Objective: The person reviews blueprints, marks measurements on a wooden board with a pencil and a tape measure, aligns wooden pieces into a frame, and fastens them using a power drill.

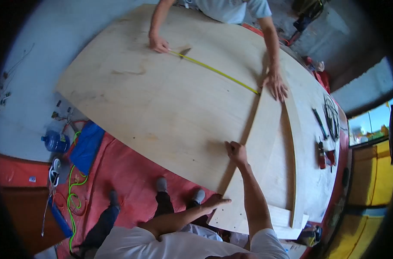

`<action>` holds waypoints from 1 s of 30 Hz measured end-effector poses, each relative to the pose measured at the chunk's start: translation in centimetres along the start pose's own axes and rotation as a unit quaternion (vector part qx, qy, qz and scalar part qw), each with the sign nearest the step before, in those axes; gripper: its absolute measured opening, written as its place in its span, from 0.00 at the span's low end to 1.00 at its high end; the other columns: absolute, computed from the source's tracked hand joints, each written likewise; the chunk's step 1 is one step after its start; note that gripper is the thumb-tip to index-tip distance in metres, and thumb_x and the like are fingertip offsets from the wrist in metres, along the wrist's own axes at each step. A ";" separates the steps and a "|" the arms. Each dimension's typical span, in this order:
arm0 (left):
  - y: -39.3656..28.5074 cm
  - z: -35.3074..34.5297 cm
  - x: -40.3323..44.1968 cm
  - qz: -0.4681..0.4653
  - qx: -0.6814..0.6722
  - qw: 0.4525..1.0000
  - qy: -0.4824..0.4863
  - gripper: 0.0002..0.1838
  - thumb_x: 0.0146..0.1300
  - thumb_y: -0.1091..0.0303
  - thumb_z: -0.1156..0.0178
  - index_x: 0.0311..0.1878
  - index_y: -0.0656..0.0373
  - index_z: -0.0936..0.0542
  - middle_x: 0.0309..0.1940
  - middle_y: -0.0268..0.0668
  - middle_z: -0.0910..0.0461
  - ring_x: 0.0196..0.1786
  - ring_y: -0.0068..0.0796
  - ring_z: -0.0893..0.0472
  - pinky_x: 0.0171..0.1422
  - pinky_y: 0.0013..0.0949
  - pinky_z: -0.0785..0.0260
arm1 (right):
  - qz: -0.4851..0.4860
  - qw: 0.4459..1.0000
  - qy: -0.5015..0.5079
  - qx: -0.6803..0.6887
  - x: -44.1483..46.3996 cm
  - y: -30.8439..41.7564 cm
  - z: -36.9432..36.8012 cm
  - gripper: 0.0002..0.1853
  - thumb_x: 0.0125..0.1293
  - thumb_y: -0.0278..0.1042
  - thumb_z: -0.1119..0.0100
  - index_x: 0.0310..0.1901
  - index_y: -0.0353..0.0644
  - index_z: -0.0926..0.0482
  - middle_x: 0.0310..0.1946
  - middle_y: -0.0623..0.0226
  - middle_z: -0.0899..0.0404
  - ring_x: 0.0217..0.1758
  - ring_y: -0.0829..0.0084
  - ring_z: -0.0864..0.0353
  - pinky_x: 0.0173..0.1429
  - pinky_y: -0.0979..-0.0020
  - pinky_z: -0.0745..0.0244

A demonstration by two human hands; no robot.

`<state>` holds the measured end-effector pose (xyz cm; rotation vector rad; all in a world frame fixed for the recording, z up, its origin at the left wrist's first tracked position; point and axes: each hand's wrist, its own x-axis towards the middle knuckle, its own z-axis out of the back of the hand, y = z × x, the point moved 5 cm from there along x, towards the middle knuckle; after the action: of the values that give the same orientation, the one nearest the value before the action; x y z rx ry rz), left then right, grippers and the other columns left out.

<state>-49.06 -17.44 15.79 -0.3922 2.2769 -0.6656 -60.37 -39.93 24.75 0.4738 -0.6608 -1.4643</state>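
Note:
My right hand (236,153) is closed above the left edge of a long wooden strip (265,125); anything inside its fingers is too small to make out. At the strip's near end, my left hand (214,203) holds the edge, its thumb on top. The strip lies across a large plywood sheet (183,112). A yellow tape measure (218,72) runs over the sheet to the strip's far left edge. Across from me, a co-worker's hand (159,44) holds one tape end, and their other hand (275,84) presses on the strip's far end.
A narrower strip (295,172) lies to the right, over another board (278,220) at the near edge. Black cable (331,116) and a red tool (321,157) lie farther right. Red sheeting (131,164), a water bottle (56,141) and green hose (71,203) are at the left.

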 end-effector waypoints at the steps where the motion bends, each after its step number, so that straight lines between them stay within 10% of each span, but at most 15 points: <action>1: -0.3 -0.1 -0.2 -0.011 0.017 1.000 -0.016 0.30 0.56 0.50 0.27 0.53 0.66 0.20 0.46 0.38 0.16 0.50 0.28 0.19 0.55 0.34 0.29 | -0.002 1.000 -0.003 -0.005 0.1 0.2 0.1 0.26 0.69 0.44 0.38 0.18 0.35 0.30 0.12 0.54 0.36 0.13 0.63 0.41 0.23 0.60 0.38; 20: -2.0 -0.7 -1.3 0.036 -0.008 0.999 -0.016 0.32 0.59 0.56 0.28 0.61 0.66 0.25 0.53 0.42 0.19 0.56 0.34 0.21 0.63 0.41 0.30 | -0.009 0.998 -0.045 0.052 0.1 1.9 1.4 0.27 0.69 0.39 0.37 0.16 0.35 0.36 0.12 0.62 0.49 0.17 0.74 0.52 0.21 0.64 0.48; 27: -1.3 -0.6 -1.0 0.011 -0.012 1.000 -0.023 0.33 0.58 0.53 0.28 0.60 0.67 0.24 0.52 0.43 0.19 0.55 0.35 0.20 0.62 0.41 0.30 | -0.126 0.955 -0.150 0.222 -2.3 -4.1 3.7 0.18 0.73 0.38 0.42 0.26 0.36 0.25 0.21 0.79 0.31 0.28 0.85 0.37 0.29 0.74 0.37; 30: -1.1 -0.5 -0.9 0.001 -0.014 1.000 -0.026 0.32 0.57 0.51 0.27 0.56 0.66 0.22 0.49 0.40 0.18 0.52 0.32 0.20 0.59 0.39 0.29 | -0.151 0.900 -0.283 0.295 -4.0 -7.9 8.2 0.11 0.75 0.36 0.45 0.43 0.36 0.20 0.32 0.70 0.22 0.37 0.80 0.25 0.46 0.76 0.29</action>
<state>-48.72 -17.76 17.16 -0.4150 2.2382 -0.6166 -71.70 -35.69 25.09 0.6367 -1.5794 -1.6981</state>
